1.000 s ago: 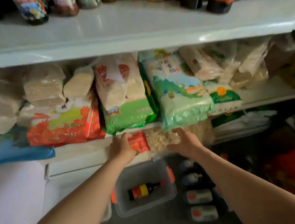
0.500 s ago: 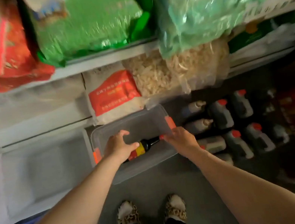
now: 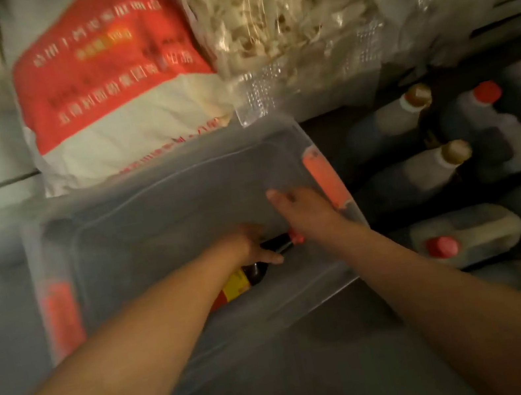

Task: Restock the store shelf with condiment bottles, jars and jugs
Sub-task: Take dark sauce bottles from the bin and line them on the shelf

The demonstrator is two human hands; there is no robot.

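A dark sauce bottle with a yellow and red label and a red cap lies on its side in a clear plastic bin with orange latches on the floor. My left hand reaches into the bin and grips the bottle around its neck and shoulder. My right hand is also inside the bin, just right of the bottle's cap and close to the right-hand latch, with its fingers stretched out and nothing in them. My left forearm hides the lower part of the bottle.
Several grey jugs with red caps and bottles with gold caps lie on the floor right of the bin. A red and white sack and a clear bag of pale dried strips sit on the low shelf behind it.
Both hands left the bags on the low shelf and dropped into the bin. My left hand closed on the bottle, and the view came much closer to the bin.
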